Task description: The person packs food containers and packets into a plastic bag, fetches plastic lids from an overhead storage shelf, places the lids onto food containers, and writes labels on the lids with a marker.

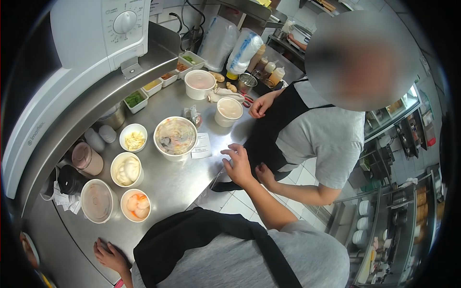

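My left hand [110, 257] lies on the steel counter at the lower left, fingers spread, holding nothing. Lifted near the counter's edge, my right hand [237, 165] is open with its fingers apart and slightly bent. Closest to it are a printed paper slip [201, 146] and a large lidded bowl [175, 138] of mixed food. Above my left hand stand a lidded tub [98, 201] and an open cup [135, 205] with pale round pieces in orange-red sauce. Beyond these are a cup of creamy white food [127, 171] and a bowl of pale shreds [134, 138].
A co-worker [307, 125] in a black apron stands at the right, one hand by the counter. Two lidded tubs, one white [229, 112], red-handled scissors [248, 101] and sauce bottles [277, 75] stand farther back. A microwave [101, 33] sits on the shelf above.
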Motion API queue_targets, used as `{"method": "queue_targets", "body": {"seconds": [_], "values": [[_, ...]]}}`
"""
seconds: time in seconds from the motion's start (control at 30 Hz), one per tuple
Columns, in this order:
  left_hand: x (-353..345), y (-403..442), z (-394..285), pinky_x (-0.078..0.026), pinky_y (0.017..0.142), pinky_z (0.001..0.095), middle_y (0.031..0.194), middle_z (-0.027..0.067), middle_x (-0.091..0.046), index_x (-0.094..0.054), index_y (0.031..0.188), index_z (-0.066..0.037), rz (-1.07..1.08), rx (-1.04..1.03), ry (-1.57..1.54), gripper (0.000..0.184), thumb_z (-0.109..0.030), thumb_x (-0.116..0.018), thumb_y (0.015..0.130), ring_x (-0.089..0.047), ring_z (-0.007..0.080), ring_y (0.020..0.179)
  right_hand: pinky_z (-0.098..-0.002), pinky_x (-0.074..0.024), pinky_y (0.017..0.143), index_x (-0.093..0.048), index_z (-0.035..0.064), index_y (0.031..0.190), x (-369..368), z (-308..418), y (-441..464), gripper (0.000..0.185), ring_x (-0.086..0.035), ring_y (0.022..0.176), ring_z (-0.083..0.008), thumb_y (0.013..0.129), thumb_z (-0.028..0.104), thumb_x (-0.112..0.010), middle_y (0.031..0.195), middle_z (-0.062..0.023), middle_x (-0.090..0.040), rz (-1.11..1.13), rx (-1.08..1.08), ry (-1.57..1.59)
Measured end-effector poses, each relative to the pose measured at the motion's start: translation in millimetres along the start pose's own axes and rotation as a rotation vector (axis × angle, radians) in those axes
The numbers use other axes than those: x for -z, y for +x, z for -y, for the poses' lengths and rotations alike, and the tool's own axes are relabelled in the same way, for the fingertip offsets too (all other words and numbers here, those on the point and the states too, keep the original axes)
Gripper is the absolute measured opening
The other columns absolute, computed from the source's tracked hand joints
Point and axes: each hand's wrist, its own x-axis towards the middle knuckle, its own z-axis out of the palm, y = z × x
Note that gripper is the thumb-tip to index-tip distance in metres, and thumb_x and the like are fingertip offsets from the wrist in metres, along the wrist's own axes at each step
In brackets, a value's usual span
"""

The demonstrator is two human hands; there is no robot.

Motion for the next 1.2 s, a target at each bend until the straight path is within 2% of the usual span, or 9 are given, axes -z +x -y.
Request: {"method": "queue_targets", "body": {"seconds": [0.3, 0.4, 0.5, 0.57, 0.6, 0.7, 0.87, 1.03, 1.2], "values": [[0, 0, 0, -0.032, 0.099, 0.0485, 0.132, 0.0088, -0.047, -0.051, 0.129, -0.016, -0.003, -0.001, 0.013, 0.042, -0.028, -0.053, 0.088, -0.042, 0.0312, 0.123, -0.0416, -0.0412, 0.09, -0.063, 0.0096, 0.101, 2, 4, 1, 0.026, -0.049, 0.105, -0.033, 0.075, 0.007, -0.065, 0.115, -0.0145, -0.049, 0.009, -0.014, 0.039], [-2, 2, 1, -0.034, 0.098, 0.0489, 0.128, 0.0141, -0.05, -0.052, 0.127, -0.011, -0.049, -0.07, -0.044, 0.043, -0.025, -0.055, 0.085, -0.045, 0.0342, 0.119, -0.0373, -0.0462, 0.08, -0.064, 0.0078, 0.097, 3, 11, -4, 0.019, -0.056, 0.092, -0.0281, 0.078, 0.01, -0.064, 0.103, -0.0138, -0.056, -0.059, 0.082, 0.063], [-5, 3, 4, -0.037, 0.097, 0.0497, 0.121, 0.0222, -0.052, -0.055, 0.121, -0.005, -0.094, -0.121, -0.102, 0.044, -0.018, -0.058, 0.08, -0.048, 0.0392, 0.113, -0.0329, -0.0478, 0.066, -0.064, 0.0058, 0.093, 6, 22, -34, 0.013, -0.059, 0.07, -0.0235, 0.082, 0.013, -0.064, 0.08, -0.0116, -0.061, 0.501, -0.178, 0.297], [10, 1, -5, -0.035, 0.098, 0.0496, 0.123, 0.0213, -0.051, -0.055, 0.121, -0.007, -0.007, -0.037, -0.122, 0.044, -0.014, -0.057, 0.078, -0.046, 0.039, 0.116, -0.0308, -0.0456, 0.056, -0.064, 0.005, 0.089, -22, -5, -79, 0.012, -0.056, 0.054, -0.0204, 0.085, 0.017, -0.064, 0.063, -0.0101, -0.058, 0.714, -0.021, 0.324], [6, -3, -1, -0.032, 0.1, 0.0493, 0.124, 0.0204, -0.051, -0.055, 0.121, -0.008, -0.033, -0.018, -0.071, 0.044, -0.014, -0.058, 0.077, -0.044, 0.0376, 0.118, -0.031, -0.0456, 0.058, -0.065, 0.0063, 0.092, -41, -30, -102, 0.013, -0.057, 0.058, -0.0192, 0.085, 0.017, -0.064, 0.067, -0.0103, -0.06, 0.838, -0.021, 0.416], [7, -1, -7, -0.03, 0.1, 0.0488, 0.127, 0.0153, -0.049, -0.054, 0.121, -0.013, -0.04, 0.019, -0.108, 0.043, -0.02, -0.059, 0.079, -0.043, 0.0342, 0.12, -0.0308, -0.0463, 0.059, -0.065, 0.0056, 0.093, -55, -68, -117, 0.014, -0.058, 0.06, -0.0186, 0.084, 0.016, -0.064, 0.068, -0.01, -0.061, 1.063, -0.093, 0.329], [6, -1, -11, -0.03, 0.101, 0.0473, 0.127, 0.0095, -0.048, -0.055, 0.121, -0.016, -0.041, 0.06, -0.054, 0.04, -0.024, -0.06, 0.082, -0.041, 0.0312, 0.121, -0.0304, -0.0475, 0.06, -0.065, 0.0046, 0.094, -57, -105, -66, 0.016, -0.059, 0.062, -0.0175, 0.082, 0.015, -0.065, 0.069, -0.0094, -0.062, 0.962, -0.145, 0.207], [2, -4, -11, -0.029, 0.103, 0.0458, 0.127, 0.0097, -0.048, -0.054, 0.124, -0.016, -0.053, 0.052, -0.054, 0.04, -0.026, -0.059, 0.085, -0.042, 0.0305, 0.121, -0.03, -0.0488, 0.061, -0.065, 0.0035, 0.096, -80, -122, -16, 0.019, -0.061, 0.065, -0.0165, 0.08, 0.013, -0.066, 0.071, -0.0089, -0.063, 0.799, -0.207, 0.257], [-6, -10, -10, -0.034, 0.099, 0.044, 0.127, 0.0119, -0.049, -0.054, 0.123, -0.015, -0.131, 0.013, -0.029, 0.038, -0.022, -0.058, 0.086, -0.048, 0.0321, 0.113, -0.0296, -0.05, 0.062, -0.065, 0.0024, 0.097, -158, -196, -84, 0.022, -0.062, 0.068, -0.0154, 0.077, 0.011, -0.067, 0.072, -0.0083, -0.065, 1.013, -0.373, 0.242]]}}
